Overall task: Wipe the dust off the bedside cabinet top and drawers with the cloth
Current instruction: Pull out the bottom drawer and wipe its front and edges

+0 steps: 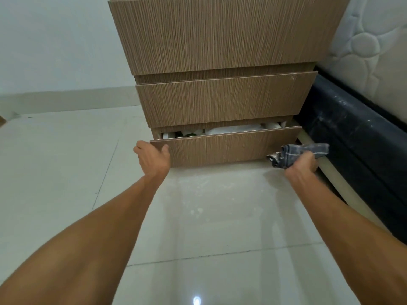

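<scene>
The wooden bedside cabinet rises ahead with three drawer fronts. Its bottom drawer is pulled out a little, and white and green items show in the gap above it. My left hand holds the left end of that drawer front, thumb on the face and fingers around the edge. My right hand is shut on a bunched grey checked cloth at the drawer's lower right corner. The middle drawer is shut. The cabinet top is out of view.
A dark bed base with a white quilted mattress stands close on the right of the cabinet. Glossy pale floor tiles lie below my arms. A pale wall and skirting run along the left.
</scene>
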`<act>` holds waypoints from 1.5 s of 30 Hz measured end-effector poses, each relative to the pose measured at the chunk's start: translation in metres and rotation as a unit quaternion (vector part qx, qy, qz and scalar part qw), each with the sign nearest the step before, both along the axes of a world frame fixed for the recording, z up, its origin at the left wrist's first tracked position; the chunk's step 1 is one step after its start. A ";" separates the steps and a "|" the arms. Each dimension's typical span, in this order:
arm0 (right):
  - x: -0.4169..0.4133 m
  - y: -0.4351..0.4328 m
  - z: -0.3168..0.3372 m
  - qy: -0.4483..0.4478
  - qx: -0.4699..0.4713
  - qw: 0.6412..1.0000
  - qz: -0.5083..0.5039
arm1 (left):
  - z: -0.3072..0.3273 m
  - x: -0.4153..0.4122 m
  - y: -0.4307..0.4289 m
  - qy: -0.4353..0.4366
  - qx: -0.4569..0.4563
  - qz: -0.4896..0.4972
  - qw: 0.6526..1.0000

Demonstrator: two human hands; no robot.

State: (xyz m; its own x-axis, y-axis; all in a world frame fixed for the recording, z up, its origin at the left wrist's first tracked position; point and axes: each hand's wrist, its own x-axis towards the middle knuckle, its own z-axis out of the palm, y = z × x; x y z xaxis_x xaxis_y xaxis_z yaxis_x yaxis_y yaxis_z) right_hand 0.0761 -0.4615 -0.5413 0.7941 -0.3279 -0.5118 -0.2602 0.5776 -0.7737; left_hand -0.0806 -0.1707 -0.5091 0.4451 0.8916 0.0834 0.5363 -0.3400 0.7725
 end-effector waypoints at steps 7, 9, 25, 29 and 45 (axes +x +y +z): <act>-0.027 0.003 -0.015 -0.062 0.228 0.972 -0.008 | 0.006 0.017 -0.006 -0.056 -0.119 0.056 0.990; -0.031 0.005 -0.023 -0.075 0.266 0.961 0.006 | 0.005 0.019 -0.002 -0.055 -0.119 0.055 0.990; -0.023 0.012 -0.048 0.009 0.167 0.980 0.109 | 0.002 0.044 0.023 -0.051 -0.127 0.053 0.989; -0.025 0.011 -0.051 0.025 0.155 0.983 0.092 | -0.002 0.043 0.025 -0.052 -0.118 0.043 0.991; 0.013 0.027 -0.035 0.061 -0.001 0.998 -0.032 | -0.030 0.030 0.042 -0.081 -0.033 -0.011 0.996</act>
